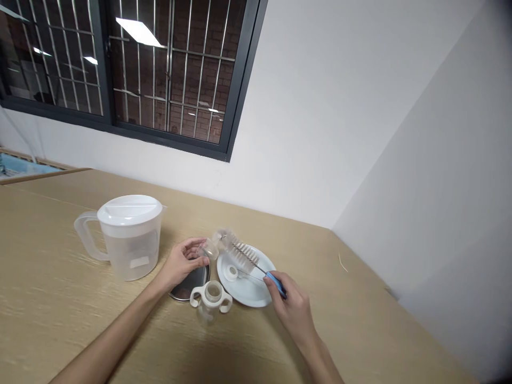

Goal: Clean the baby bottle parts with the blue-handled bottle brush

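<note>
Brush (240, 253) sits lower centre of frame, over the plate (256, 296); long axis runs from the handle at lower right up-left to the bristle tip. Right hand (294, 309) pinches the blue handle (277, 284). Tip points at the clear cup (209, 249), just beside it; left hand (182, 264) pinches that between thumb and fingers.

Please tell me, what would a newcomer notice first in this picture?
Probably the white pitcher on the left side of the table. Next, the right hand holds a blue-handled brush above a pale plate, and behind the table is a dark-framed, barred window.
</note>
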A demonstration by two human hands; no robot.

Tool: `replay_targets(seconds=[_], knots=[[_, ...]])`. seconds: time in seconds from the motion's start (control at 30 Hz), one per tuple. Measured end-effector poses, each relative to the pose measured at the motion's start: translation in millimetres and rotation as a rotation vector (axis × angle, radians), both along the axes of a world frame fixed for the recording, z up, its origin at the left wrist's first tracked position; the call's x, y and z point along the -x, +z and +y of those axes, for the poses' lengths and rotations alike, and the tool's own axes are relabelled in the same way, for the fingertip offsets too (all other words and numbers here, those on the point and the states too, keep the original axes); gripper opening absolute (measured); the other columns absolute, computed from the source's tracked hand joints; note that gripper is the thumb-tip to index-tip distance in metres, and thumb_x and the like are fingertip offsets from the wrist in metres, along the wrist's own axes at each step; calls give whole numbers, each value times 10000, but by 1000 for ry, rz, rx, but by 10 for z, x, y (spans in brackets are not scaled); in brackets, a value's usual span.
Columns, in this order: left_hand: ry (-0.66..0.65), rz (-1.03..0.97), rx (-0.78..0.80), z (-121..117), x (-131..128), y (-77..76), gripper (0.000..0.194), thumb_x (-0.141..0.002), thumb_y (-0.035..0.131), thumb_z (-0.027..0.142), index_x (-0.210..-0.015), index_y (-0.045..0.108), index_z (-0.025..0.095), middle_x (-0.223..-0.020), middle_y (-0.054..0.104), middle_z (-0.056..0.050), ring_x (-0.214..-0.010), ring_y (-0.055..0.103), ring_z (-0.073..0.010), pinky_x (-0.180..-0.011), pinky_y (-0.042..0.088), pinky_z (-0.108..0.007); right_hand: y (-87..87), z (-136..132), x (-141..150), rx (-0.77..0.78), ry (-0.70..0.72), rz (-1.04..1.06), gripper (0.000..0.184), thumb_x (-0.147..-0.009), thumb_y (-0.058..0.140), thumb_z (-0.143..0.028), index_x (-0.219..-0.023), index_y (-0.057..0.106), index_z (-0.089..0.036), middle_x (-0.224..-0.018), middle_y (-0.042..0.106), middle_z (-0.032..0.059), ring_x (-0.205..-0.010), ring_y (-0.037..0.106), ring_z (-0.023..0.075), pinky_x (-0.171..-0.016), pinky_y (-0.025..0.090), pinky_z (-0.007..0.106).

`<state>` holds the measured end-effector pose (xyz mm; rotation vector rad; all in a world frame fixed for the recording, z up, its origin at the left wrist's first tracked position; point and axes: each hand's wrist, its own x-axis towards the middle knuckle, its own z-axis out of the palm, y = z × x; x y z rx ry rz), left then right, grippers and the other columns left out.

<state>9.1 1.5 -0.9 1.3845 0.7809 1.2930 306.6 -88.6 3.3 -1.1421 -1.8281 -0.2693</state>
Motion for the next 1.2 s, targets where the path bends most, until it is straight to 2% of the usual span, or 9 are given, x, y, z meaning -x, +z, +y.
replay_targets(seconds=[0.1, 0.23, 0.43, 0.73, 1.07, 1.2], knots=[[16, 52, -2, 19, 20, -31, 631, -647, 846, 323, -1203, 612, 138, -1048, 706, -96, -926, 650, -208, -841, 507, -343, 11, -7, -26, -16, -31, 20, 113, -952, 553, -269, -991, 618, -184, -802, 665, 24, -648, 614, 131, -610, 474, 230], [14, 69, -5, 5, 16, -20, 656, -654, 841, 331, -1228, 592, 134, -1017, 691, -84, -893, 642, -188, -825, 494, -327, 21, -41, -4, -53, 7, 33, 104, -944, 564, -241, -1021, 608, -187, -780, 644, 15, -626, 591, 120, -589, 465, 221], [26, -2, 16, -29, -22, 29, 860, -598, 868, 303, -1348, 468, 170, -1026, 653, -56, -794, 620, -142, -723, 478, -282, 10, -44, 57, -31, 42, -24, 100, -940, 572, -246, -1015, 607, -191, -813, 664, 24, -655, 620, 127, -599, 476, 222], [16, -5, 16, -52, -19, 50, 810, -647, 844, 288, -1347, 451, 180, -1073, 637, -62, -756, 589, -109, -685, 460, -248, 14, -29, -5, -54, -42, -9, 117, -951, 554, -262, -1020, 608, -185, -816, 665, 32, -682, 624, 139, -625, 479, 236], [-22, -130, 36, -73, -14, 85, 759, -661, 841, 260, -1324, 478, 195, -1187, 597, -88, -904, 637, -136, -807, 513, -277, 34, -56, 18, -61, 6, -35, 112, -945, 567, -246, -1030, 601, -183, -744, 626, 15, -595, 576, 121, -562, 460, 232], [-39, -141, 46, -92, -5, 94, 754, -678, 832, 264, -1340, 475, 203, -1222, 565, -94, -967, 643, -159, -831, 522, -279, 35, -46, 18, -28, -5, -54, 112, -954, 552, -267, -1008, 605, -185, -769, 648, 23, -625, 600, 125, -583, 469, 233]])
